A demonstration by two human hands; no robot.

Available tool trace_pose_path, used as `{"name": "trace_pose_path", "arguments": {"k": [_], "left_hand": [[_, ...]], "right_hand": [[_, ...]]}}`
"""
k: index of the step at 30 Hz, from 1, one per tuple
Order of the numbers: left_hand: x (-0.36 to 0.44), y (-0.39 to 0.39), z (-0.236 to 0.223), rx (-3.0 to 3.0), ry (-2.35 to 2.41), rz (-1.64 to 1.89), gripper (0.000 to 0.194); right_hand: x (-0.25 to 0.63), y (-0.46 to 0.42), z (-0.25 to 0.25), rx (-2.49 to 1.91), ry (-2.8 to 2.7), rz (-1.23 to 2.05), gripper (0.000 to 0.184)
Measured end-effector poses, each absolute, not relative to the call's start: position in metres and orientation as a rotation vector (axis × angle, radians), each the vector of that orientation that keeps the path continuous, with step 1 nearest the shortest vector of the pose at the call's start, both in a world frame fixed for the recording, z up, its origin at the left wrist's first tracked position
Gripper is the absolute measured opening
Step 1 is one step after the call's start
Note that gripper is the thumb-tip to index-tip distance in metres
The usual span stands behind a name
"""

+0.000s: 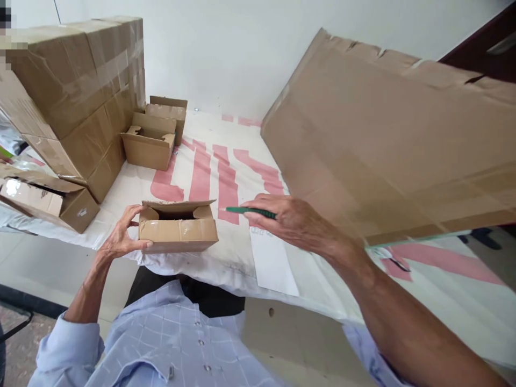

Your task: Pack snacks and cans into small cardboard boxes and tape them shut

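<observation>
A small cardboard box [181,232] lies near the front edge of the table, its top open between a raised rear flap and folded side flaps. My left hand [121,236] is closed on its left end, with the thumb on the front and the fingers behind. To the right of the box, my right hand [278,215] is closed around a slim green tool [234,209] with a ribbed handle. The tool points left towards the box without touching it; its exact kind is unclear. The inside of the box is dark.
Open cardboard boxes [148,153] stand behind, beside a taped stack of cartons [86,102]. At far left lies another open box [76,209]. A large cardboard carton [387,140] fills the right side. White paper [274,266] rests on the red-lettered tablecloth [318,279].
</observation>
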State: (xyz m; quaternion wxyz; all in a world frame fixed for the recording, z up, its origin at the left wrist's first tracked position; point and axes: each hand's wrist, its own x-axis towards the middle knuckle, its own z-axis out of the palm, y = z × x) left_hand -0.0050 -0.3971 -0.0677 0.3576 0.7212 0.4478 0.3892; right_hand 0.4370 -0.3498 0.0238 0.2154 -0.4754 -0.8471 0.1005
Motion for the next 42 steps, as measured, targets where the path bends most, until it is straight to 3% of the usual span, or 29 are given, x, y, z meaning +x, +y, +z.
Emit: {"name": "trace_pose_path", "arguments": {"k": [7,10,15,22,25,26,29,35,38,42], "left_hand": [[-0.007,-0.395,-0.049,1.906,1.182,0.829,0.12],[-0.008,-0.393,-0.044,1.874,1.188,0.784,0.122],[-0.008,-0.391,-0.04,1.803,1.195,0.794,0.106],[0.003,-0.391,-0.037,1.724,1.322,0.871,0.079],[0.005,-0.389,-0.037,1.741,1.379,0.894,0.075],[0.005,-0.389,-0.038,1.74,1.391,0.901,0.075],[0.008,-0.387,-0.04,1.701,1.426,0.895,0.08],[0.026,-0.389,-0.04,1.812,1.561,0.823,0.117],[0.038,-0.39,-0.04,1.851,1.688,0.811,0.113],[0.042,-0.393,-0.038,1.844,1.71,0.871,0.098]], "right_hand": [[0.434,-0.385,-0.111,-1.75,-2.015,0.46,0.034],[0.422,-0.39,-0.144,-1.743,-1.993,0.524,0.032],[0.4,-0.374,-0.103,-1.414,-1.908,0.403,0.032],[0.339,-0.376,-0.045,-0.993,-2.326,0.249,0.038],[0.333,-0.392,-0.044,-0.952,-2.345,0.087,0.014],[0.334,-0.399,-0.045,-0.914,-2.354,0.039,0.007],[0.338,-0.42,-0.049,-0.753,-2.441,-0.002,0.016],[0.33,-0.42,-0.045,-0.706,-2.413,0.255,0.025],[0.322,-0.404,-0.034,-0.757,-2.451,0.324,0.019],[0.32,-0.384,-0.019,-0.897,-2.626,0.182,0.019]]}}
